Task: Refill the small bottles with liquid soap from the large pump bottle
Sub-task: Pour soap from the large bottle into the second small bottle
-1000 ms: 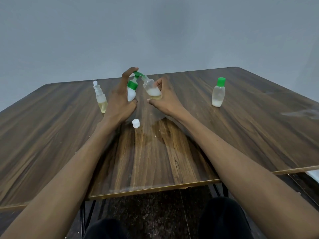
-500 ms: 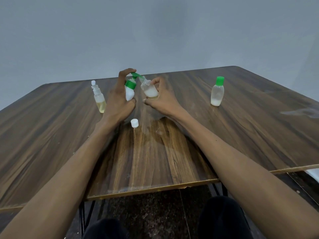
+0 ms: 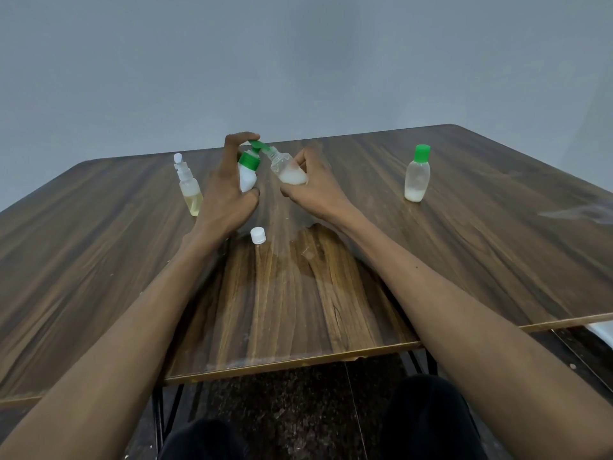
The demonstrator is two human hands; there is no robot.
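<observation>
The left hand (image 3: 225, 197) holds a white plastic pump bottle with a green collar (image 3: 248, 175). The fingers curl round its body from the far side and the thumb presses the near side. One finger bends over the top and rests on the green pump spout (image 3: 260, 146). The spout points to the right.

The right hand (image 3: 315, 190) grips a small clear plastic bottle with no cap (image 3: 286, 169). The thumb and fingers are curled round its lower part. This small bottle is tilted, and its open neck leans left and sits right at the tip of the green spout. White soap fills the lower part of it. Both bottles are held up just above the brown wooden bench (image 3: 464, 244), near its middle.

A little white round cap (image 3: 257, 235) lies on the bench, just in front of the pump bottle and close to the left wrist.

To the left of the pump bottle, just beside the left hand, stands a thin clear spray bottle with a white top (image 3: 188, 187). It has yellow liquid in the bottom part.

Well to the right of the pump bottle stands a small clear bottle with a green cap (image 3: 417, 174). It is upright, and a bit of white soap sits at its bottom.

Near the bench's front edge, in front of the pump bottle, there is a lighter, shiny patch in the wood (image 3: 292, 293). A grey wall (image 3: 298, 61) rises behind the bench.
</observation>
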